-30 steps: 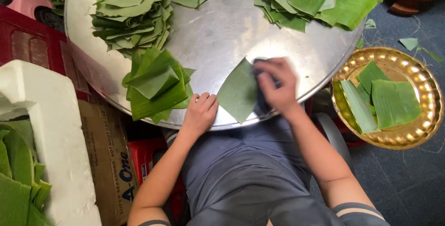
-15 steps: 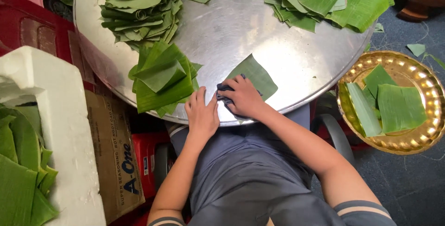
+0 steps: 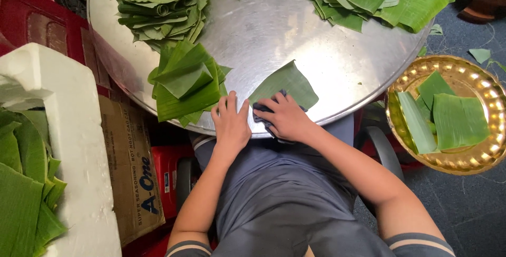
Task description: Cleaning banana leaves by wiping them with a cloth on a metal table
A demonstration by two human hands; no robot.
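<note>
Round steel counter [image 3: 274,30]: right hand [image 3: 284,117] clamps dark cloth [image 3: 262,113] onto thin, tear-prone banana leaf [image 3: 287,83]; left hand [image 3: 231,122] flat, empty, pinning edge.

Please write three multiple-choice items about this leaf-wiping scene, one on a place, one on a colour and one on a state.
1. Where does the single green banana leaf piece lie?
A. On the round metal tabletop, near its front edge
B. In the round golden tray
C. In the white foam box

2. What colour is the cloth under the right hand?
A. White
B. Dark grey
C. Yellow

3. How is the left hand placed?
A. Raised in the air
B. Gripping a knife
C. Flat on the tabletop beside the leaf

Answers: 1 A, the leaf rests on the metal surface; 2 B, dark fabric shows under the fingers; 3 C, the palm lies down with fingers spread.
</note>
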